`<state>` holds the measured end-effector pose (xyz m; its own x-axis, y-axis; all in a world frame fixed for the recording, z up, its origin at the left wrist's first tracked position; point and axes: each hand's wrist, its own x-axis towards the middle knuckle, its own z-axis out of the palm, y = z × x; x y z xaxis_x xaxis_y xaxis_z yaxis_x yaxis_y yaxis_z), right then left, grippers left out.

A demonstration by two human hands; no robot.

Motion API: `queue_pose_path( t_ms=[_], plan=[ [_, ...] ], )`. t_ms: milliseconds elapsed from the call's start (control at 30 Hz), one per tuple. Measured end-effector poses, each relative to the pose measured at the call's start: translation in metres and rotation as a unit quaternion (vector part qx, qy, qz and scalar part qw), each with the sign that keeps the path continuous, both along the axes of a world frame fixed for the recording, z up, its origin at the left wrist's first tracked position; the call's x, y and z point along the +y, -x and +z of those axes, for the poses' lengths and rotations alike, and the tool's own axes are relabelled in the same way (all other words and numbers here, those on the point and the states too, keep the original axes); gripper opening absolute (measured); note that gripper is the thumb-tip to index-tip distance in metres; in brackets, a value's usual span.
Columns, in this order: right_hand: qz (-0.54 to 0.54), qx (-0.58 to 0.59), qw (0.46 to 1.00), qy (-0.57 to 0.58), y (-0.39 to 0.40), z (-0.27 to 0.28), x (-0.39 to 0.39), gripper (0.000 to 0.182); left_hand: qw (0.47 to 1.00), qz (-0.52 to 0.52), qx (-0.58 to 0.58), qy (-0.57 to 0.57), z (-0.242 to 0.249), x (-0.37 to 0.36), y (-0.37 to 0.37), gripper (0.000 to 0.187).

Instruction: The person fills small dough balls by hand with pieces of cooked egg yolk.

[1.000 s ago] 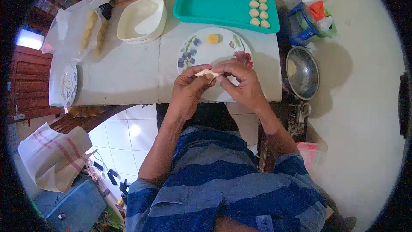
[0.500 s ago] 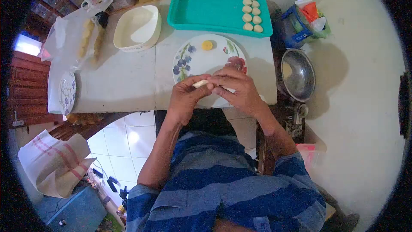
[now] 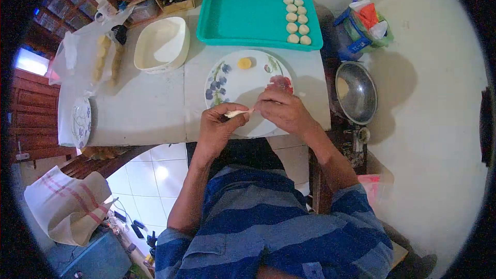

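Observation:
Over the near part of a flowered white plate [image 3: 243, 85], my left hand [image 3: 218, 126] pinches a small flat piece of pale dough [image 3: 236, 113] between thumb and fingers. My right hand [image 3: 285, 111] is just right of it, its fingertips pressed together near the dough's right end; whether they grip the dough's edge is too small to make out. A round yellow piece [image 3: 244, 63] lies on the far part of the plate. Behind the plate, a green tray [image 3: 240, 15] holds several round dough balls [image 3: 292, 17] in two columns at its right side.
A square white bowl [image 3: 162, 45] stands left of the tray. Farther left lie bagged long rolls [image 3: 102, 58] and a small flowered plate [image 3: 81, 119]. A metal bowl [image 3: 356, 93] and a blue container [image 3: 356, 33] are on the right. A cloth [image 3: 70, 204] hangs lower left.
The view has shifted, with the table items lower in frame. My right hand's fingertips have moved slightly away from my left hand, and more of the dough piece shows.

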<state>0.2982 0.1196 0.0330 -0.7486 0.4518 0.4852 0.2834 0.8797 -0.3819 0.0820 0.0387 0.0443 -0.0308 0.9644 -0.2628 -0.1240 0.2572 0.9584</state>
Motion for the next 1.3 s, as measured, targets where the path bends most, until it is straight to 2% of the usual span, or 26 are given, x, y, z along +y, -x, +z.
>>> queue_pose_path(
  t_ms=[67, 167, 233, 267, 333, 400, 433, 467, 533, 600, 633, 667, 733, 767, 800, 833, 900, 1000, 1067, 1167, 1233, 1300],
  plan=[
    [-0.002, 0.016, 1.0, -0.012, 0.001, -0.002, 0.006, 0.016, 1.0, 0.008, 0.0, 0.001, 0.001, 0.0, 0.002, 0.014],
    [-0.046, 0.017, 0.999, 0.023, 0.001, -0.003, 0.013, 0.016, 0.998, 0.019, -0.064, 0.016, 0.004, -0.001, 0.005, 0.015],
    [-0.127, 0.051, 0.981, 0.139, 0.0, -0.009, 0.021, 0.018, 0.994, 0.019, -0.099, 0.049, 0.008, -0.005, 0.009, 0.018],
    [-0.119, 0.055, 0.982, 0.137, 0.0, -0.008, 0.022, 0.018, 0.994, 0.027, -0.095, 0.045, 0.009, -0.006, 0.009, 0.018],
    [-0.241, 0.041, 0.945, 0.215, 0.005, -0.003, 0.023, 0.02, 0.992, 0.035, -0.117, 0.032, 0.008, -0.006, 0.007, 0.025],
    [-0.22, -0.024, 0.97, 0.095, -0.002, -0.02, 0.033, 0.023, 0.983, 0.041, -0.179, 0.017, -0.009, -0.008, 0.006, 0.03],
    [-0.154, 0.005, 0.987, -0.035, -0.002, -0.018, 0.036, 0.023, 0.99, 0.027, -0.14, 0.022, -0.008, -0.008, 0.009, 0.032],
    [-0.197, -0.034, 0.979, 0.036, -0.008, -0.034, 0.038, 0.023, 0.994, 0.018, -0.1, 0.031, -0.005, -0.01, 0.01, 0.034],
    [-0.192, -0.078, 0.978, -0.01, -0.015, -0.047, 0.045, 0.024, 0.996, 0.025, -0.087, -0.023, -0.022, -0.007, 0.01, 0.035],
    [-0.211, -0.057, 0.959, 0.181, -0.002, -0.017, 0.03, 0.024, 0.975, 0.041, -0.21, -0.055, -0.04, -0.004, 0.007, 0.035],
    [-0.174, -0.151, 0.966, 0.113, -0.007, -0.011, 0.038, 0.024, 0.978, 0.052, -0.196, -0.051, -0.047, 0.0, 0.007, 0.036],
    [-0.169, -0.108, 0.98, -0.01, -0.01, -0.026, 0.037, 0.027, 0.979, 0.059, -0.188, -0.045, -0.053, 0.003, 0.008, 0.036],
    [-0.139, -0.038, 0.988, -0.046, -0.001, -0.017, 0.038, 0.031, 0.977, 0.09, -0.184, -0.057, -0.053, 0.002, 0.013, 0.035],
    [-0.15, -0.007, 0.977, 0.148, 0.01, 0.005, 0.035, 0.037, 0.975, 0.091, -0.198, -0.05, -0.05, 0.007, 0.016, 0.033],
    [-0.157, 0.02, 0.928, 0.338, 0.019, 0.016, 0.026, 0.044, 0.975, 0.102, -0.19, -0.057, -0.05, 0.008, 0.017, 0.033],
    [-0.146, 0.022, 0.93, 0.337, 0.028, 0.019, 0.02, 0.044, 0.971, 0.101, -0.21, -0.052, -0.049, 0.009, 0.018, 0.033],
    [-0.053, 0.049, 0.959, 0.274, 0.04, 0.022, 0.007, 0.048, 0.96, 0.094, -0.253, -0.073, -0.057, 0.01, 0.013, 0.036],
    [-0.017, 0.103, 0.966, 0.236, 0.054, 0.013, 0.0, 0.045, 0.952, 0.089, -0.283, -0.074, -0.047, 0.007, 0.008, 0.036],
    [-0.014, 0.12, 0.972, 0.203, 0.057, 0.005, 0.005, 0.044, 0.952, 0.081, -0.289, -0.068, -0.052, 0.009, 0.006, 0.034],
    [-0.036, 0.08, 0.977, 0.195, 0.054, 0.005, 0.006, 0.037, 0.954, 0.071, -0.287, -0.052, -0.048, 0.008, 0.006, 0.031],
    [-0.046, 0.159, 0.975, 0.151, 0.059, 0.014, -0.003, 0.032, 0.957, 0.068, -0.28, -0.042, -0.043, 0.008, 0.006, 0.029],
    [-0.058, 0.122, 0.98, 0.148, 0.055, 0.018, -0.004, 0.03, 0.955, 0.077, -0.28, -0.063, -0.04, 0.009, 0.002, 0.026]
  ],
)
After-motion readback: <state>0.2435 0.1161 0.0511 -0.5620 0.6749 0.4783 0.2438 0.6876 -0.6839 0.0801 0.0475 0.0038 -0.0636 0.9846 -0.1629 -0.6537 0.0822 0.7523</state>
